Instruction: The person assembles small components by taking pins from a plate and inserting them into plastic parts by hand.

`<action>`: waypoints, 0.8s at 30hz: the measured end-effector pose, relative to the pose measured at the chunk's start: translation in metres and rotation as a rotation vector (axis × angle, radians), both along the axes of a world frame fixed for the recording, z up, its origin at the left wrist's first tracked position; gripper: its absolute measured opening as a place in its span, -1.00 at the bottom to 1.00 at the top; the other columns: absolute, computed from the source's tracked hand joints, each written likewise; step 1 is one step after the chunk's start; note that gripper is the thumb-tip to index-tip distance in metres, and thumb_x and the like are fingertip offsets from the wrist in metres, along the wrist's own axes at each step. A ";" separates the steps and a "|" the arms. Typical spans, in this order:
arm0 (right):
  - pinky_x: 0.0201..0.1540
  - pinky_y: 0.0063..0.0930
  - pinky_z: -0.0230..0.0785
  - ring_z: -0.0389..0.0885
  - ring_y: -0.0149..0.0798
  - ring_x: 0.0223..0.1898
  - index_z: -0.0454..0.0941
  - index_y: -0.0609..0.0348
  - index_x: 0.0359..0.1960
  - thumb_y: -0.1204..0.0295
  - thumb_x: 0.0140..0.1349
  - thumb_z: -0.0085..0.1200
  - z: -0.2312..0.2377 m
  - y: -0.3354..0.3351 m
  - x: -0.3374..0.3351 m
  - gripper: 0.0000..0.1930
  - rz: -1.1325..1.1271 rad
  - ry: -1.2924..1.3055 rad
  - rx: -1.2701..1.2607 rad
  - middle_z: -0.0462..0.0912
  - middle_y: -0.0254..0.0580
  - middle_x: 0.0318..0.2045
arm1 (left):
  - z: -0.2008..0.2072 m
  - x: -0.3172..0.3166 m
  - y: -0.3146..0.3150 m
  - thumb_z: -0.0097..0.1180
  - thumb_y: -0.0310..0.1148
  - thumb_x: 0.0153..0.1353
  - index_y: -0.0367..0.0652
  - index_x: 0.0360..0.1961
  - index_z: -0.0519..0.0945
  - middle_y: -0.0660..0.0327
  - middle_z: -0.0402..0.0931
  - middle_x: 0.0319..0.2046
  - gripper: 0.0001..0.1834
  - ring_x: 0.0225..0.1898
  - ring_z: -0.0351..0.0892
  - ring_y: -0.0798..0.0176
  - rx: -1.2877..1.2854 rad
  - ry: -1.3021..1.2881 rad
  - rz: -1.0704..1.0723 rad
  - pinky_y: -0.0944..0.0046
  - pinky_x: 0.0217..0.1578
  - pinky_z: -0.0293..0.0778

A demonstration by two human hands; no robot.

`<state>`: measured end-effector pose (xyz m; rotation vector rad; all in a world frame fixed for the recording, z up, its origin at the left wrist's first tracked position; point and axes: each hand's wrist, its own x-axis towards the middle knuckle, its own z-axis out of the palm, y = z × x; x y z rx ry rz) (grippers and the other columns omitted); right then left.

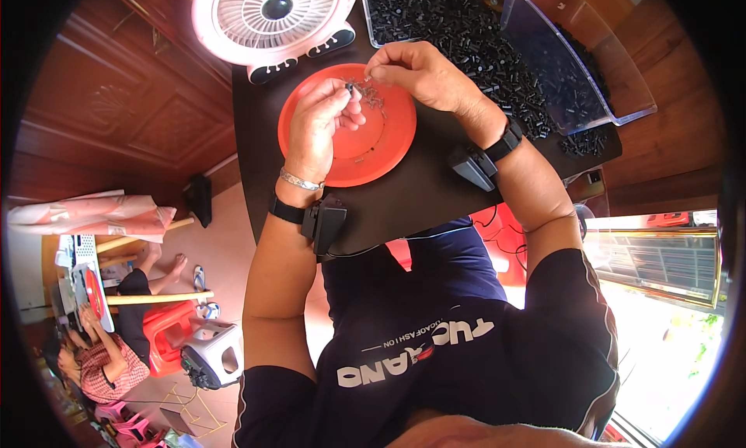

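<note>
Over a round orange-red plate (385, 156) I hold both hands close together. Between thumb and forefinger, my left hand (315, 125) pinches a small black part (350, 87), its other fingers loosely curled. My right hand (427, 75) is at the plate's far right edge, thumb and forefinger pressed together; what they hold, if anything, is too small to name. Beneath the fingertips lies a little heap of thin, greyish metal-looking pieces (373, 98) on the plate. A few dark specks are scattered nearer its front.
Many small black cylindrical parts (443, 20) cover the table's far right, beside a clear plastic bin (575, 67). A pink-and-white fan (272, 20) stands at the far left. The dark tabletop (381, 215) ends before my lap. Another person (113, 362) sits working at the left.
</note>
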<state>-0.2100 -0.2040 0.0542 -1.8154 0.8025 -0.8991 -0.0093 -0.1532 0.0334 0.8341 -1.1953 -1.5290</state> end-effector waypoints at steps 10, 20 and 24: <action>-0.16 -0.57 0.37 0.49 -0.51 -0.31 0.54 0.32 -0.29 0.43 0.29 0.02 0.010 0.010 0.004 -0.83 0.114 -0.023 0.015 0.58 -0.36 -0.40 | 0.000 -0.008 0.005 -0.08 -0.26 0.30 -0.26 -0.28 0.49 0.25 0.47 -0.42 -0.75 -0.44 0.49 0.36 -0.004 -0.007 -0.024 0.40 -0.35 0.38; -0.25 -0.49 0.43 0.57 -0.36 -0.35 0.54 0.29 -0.31 0.51 0.24 0.04 0.016 0.020 0.007 -0.91 0.031 0.120 -0.355 0.58 -0.26 -0.45 | -0.001 -0.008 0.005 -0.11 -0.26 0.31 -0.27 -0.26 0.49 0.27 0.44 -0.44 -0.74 -0.45 0.47 0.36 -0.021 0.045 -0.027 0.39 -0.36 0.37; -0.32 -0.42 0.45 0.60 -0.16 -0.38 0.54 0.25 -0.35 0.52 0.19 0.06 0.015 0.023 0.011 -0.94 -0.086 0.184 -0.663 0.56 -0.17 -0.46 | 0.002 -0.013 0.009 -0.11 -0.27 0.30 -0.25 -0.29 0.48 0.28 0.42 -0.46 -0.76 -0.47 0.46 0.35 -0.021 0.120 -0.023 0.39 -0.39 0.36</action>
